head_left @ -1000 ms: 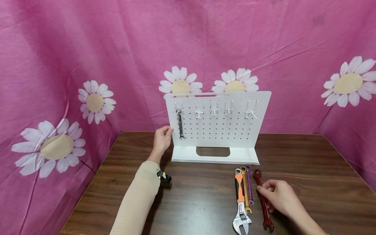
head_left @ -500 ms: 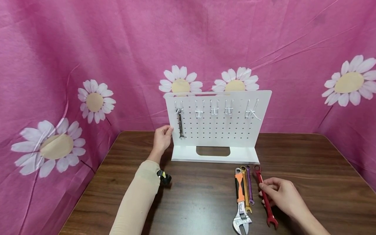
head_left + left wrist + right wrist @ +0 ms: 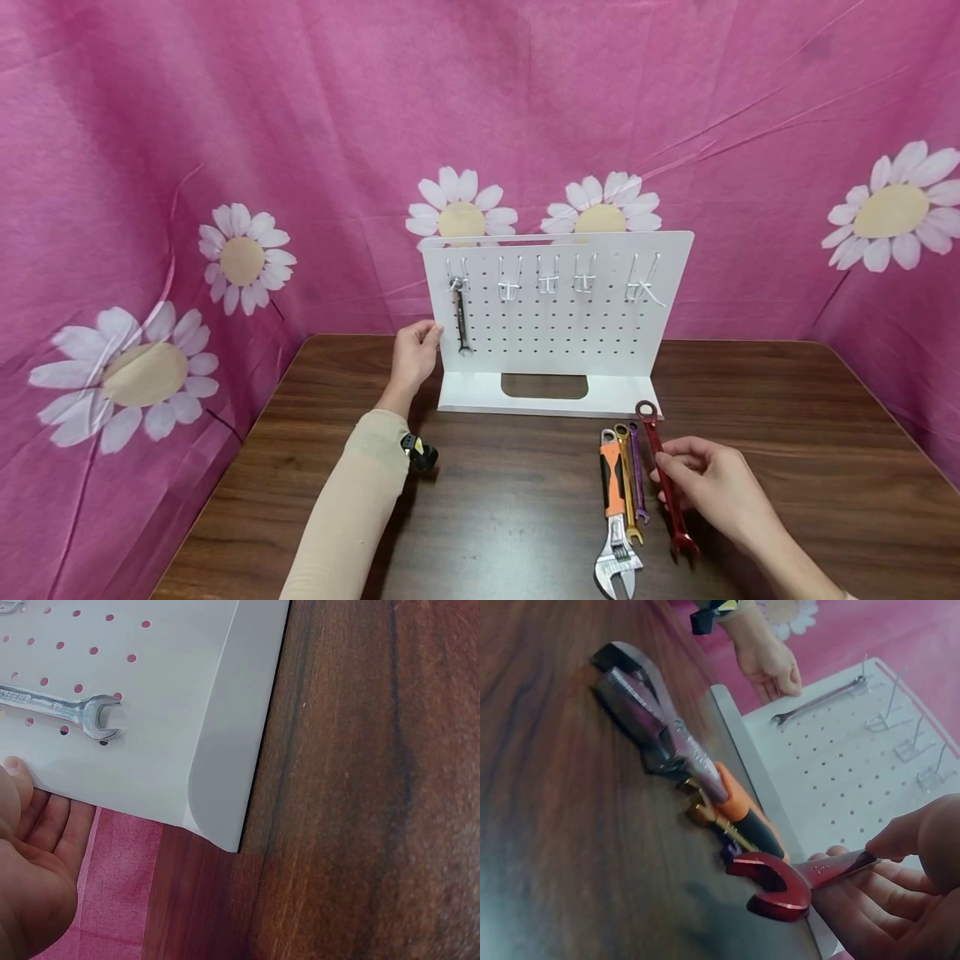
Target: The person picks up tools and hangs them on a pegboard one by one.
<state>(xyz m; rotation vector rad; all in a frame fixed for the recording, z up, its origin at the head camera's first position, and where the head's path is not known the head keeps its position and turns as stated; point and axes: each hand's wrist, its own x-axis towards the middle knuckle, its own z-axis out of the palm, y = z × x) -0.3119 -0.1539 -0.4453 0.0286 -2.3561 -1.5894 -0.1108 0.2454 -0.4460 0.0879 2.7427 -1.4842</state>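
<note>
My right hand (image 3: 716, 492) pinches a red combination wrench (image 3: 667, 487) between thumb and fingers, raised off the table with its ring end up toward the board. In the right wrist view the wrench's open end (image 3: 780, 889) points back toward the camera. My left hand (image 3: 415, 357) grips the left edge of a white pegboard stand (image 3: 555, 333), thumb in front and fingers behind, as the left wrist view shows. A silver wrench (image 3: 461, 321) hangs from the leftmost hook. Beside the red wrench lie a purple wrench (image 3: 638, 475), a gold wrench (image 3: 627, 483) and an orange-handled adjustable wrench (image 3: 617, 517).
Several white wire hooks (image 3: 548, 279) line the upper part of the board. The stand's base (image 3: 472, 396) rests on the dark wooden table (image 3: 495, 500). Behind it hangs a pink cloth (image 3: 360, 167) with daisies.
The red wrench has come up off the table in my right hand and moved forward, its ring end now overlapping the stand's base corner. My left hand has stayed in place.
</note>
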